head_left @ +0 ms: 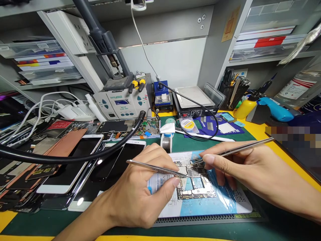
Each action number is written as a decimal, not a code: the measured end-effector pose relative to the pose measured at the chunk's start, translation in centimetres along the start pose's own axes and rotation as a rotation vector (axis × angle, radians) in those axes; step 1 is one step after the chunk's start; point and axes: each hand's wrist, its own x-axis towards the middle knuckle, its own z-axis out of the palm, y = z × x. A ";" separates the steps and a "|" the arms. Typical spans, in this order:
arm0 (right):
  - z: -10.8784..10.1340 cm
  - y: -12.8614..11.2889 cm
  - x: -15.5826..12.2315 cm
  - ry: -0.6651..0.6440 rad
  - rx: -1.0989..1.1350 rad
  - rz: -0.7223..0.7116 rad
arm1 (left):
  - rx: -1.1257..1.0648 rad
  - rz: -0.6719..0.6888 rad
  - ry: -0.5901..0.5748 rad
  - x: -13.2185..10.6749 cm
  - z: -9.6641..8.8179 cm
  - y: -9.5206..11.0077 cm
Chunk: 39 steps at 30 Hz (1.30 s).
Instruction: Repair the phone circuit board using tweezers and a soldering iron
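A phone circuit board (198,191) lies on a white and blue sheet (225,204) in front of me. My left hand (150,180) pinches a thin metal tool (147,166), perhaps tweezers or a blade, whose tip reaches the board's upper middle. From the other side my right hand (240,164) grips metal tweezers (247,146), with their tips at the board's top edge beside a dark chip area (197,171). Whether the tweezer tips hold any small part is too fine to make out.
Several phones (72,164) lie stacked at the left. A thick black hose (120,149) arches over them from the rework station (122,103). Behind the board stand a solder wire spool (166,142) and a heating plate (194,103). A yellow bottle (244,107) is at the right.
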 end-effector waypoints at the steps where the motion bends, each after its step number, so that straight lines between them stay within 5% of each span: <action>1: 0.0 0.0 0.0 0.001 0.011 0.005 | 0.001 -0.006 -0.003 0.0 0.0 0.0; 23: -1.2 1.0 0.6 -0.030 0.084 0.020 | -0.034 0.020 0.042 -0.1 -0.2 0.1; 28: -1.5 2.1 0.6 0.101 0.093 -0.046 | -0.046 0.036 0.067 0.0 -0.1 0.1; 39: -1.7 0.4 1.5 0.454 0.439 -0.048 | -0.056 0.028 0.083 0.1 0.0 0.3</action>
